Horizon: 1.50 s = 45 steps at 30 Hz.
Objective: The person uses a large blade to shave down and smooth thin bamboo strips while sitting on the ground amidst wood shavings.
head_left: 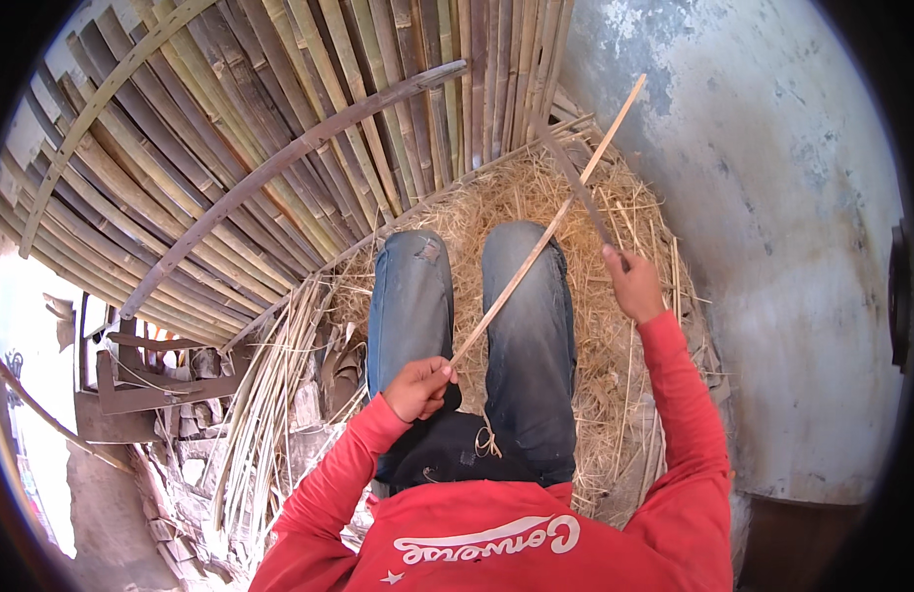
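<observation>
My left hand [419,389] is closed around the lower end of a long, pale bamboo strip [524,268]. The strip slants up and to the right across my right thigh, its far end out over the shavings. In my right hand [634,283] is a knife [578,185], its handle in my fist and its long dark blade pointing up and to the left. Blade and strip cross in the picture, near the strip's upper half; whether they touch I cannot tell. My knees in worn jeans [412,286] lie between the two hands.
Thin shavings [615,395] cover the ground around my legs. A slatted bamboo panel [309,109] with curved crosspieces leans at the upper left. To the right rises a grey, patchy wall [772,247]. A bundle of thin bamboo strips [264,424] lies at my left, near broken bits.
</observation>
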Motion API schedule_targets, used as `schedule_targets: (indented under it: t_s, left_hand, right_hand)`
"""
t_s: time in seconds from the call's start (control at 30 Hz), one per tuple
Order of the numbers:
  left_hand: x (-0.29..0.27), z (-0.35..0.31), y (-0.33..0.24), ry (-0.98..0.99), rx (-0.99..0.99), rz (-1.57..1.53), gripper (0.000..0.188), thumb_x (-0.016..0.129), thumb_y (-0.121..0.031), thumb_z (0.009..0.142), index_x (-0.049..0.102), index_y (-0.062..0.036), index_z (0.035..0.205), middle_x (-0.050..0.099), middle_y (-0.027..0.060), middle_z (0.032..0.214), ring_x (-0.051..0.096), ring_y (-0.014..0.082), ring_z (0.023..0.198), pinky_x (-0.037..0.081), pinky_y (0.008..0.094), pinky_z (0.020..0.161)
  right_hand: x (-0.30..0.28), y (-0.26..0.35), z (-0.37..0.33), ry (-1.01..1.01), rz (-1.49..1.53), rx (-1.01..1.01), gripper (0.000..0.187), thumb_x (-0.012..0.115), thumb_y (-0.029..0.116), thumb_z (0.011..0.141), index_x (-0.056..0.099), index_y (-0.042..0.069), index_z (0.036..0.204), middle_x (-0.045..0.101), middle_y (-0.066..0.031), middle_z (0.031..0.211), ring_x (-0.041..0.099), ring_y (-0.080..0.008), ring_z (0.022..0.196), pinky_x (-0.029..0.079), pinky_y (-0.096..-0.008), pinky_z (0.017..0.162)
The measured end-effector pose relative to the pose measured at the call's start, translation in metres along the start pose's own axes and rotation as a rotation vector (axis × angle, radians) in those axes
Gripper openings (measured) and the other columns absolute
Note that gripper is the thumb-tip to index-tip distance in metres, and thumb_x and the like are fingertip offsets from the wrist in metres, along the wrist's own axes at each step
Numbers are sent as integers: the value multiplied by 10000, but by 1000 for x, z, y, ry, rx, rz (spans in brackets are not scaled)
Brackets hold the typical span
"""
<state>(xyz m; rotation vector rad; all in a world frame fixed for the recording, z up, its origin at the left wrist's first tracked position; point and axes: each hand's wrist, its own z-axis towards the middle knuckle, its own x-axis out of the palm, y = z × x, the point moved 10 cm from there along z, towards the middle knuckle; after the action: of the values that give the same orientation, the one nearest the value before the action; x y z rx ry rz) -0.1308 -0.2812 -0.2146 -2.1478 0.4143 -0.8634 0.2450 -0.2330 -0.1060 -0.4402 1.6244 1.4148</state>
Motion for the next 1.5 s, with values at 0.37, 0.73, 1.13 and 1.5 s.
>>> schedule_targets:
  t_s: [0.37,0.73,1.13,1.5]
  left_hand:
    - [-10,-15,0,-17,-42,11,225,473,-292,1107,568,-98,1042,347,-44,651,265,58,457,211,252,421]
    - [-25,-40,11,6,-102,-44,206,491,-248,1095,565,-65,1039,323,-52,620,273,64,464,214,251,425]
    - [-43,-31,-13,-184,107,504,338,482,-332,1100,612,-56,955,482,-24,637,440,73,534,358,262,512]
    - [-19,-17,-54,-332,365,764,293,536,-173,1038,539,-15,1286,675,74,830,653,149,691,520,314,654]
  right_hand:
    - [23,73,-55,43,-343,-388,634,650,734,848,658,108,742,609,-137,566,655,-351,553,516,-467,538]
    - [38,37,-48,423,730,114,282,782,255,911,609,52,817,498,30,575,488,-81,479,355,-283,436]
    - [24,45,-54,274,697,134,233,721,229,955,630,28,878,599,-19,628,522,-75,473,402,-242,434]
    - [31,56,-54,83,214,-198,360,760,339,886,684,-13,902,617,-141,627,595,-273,543,471,-388,556]
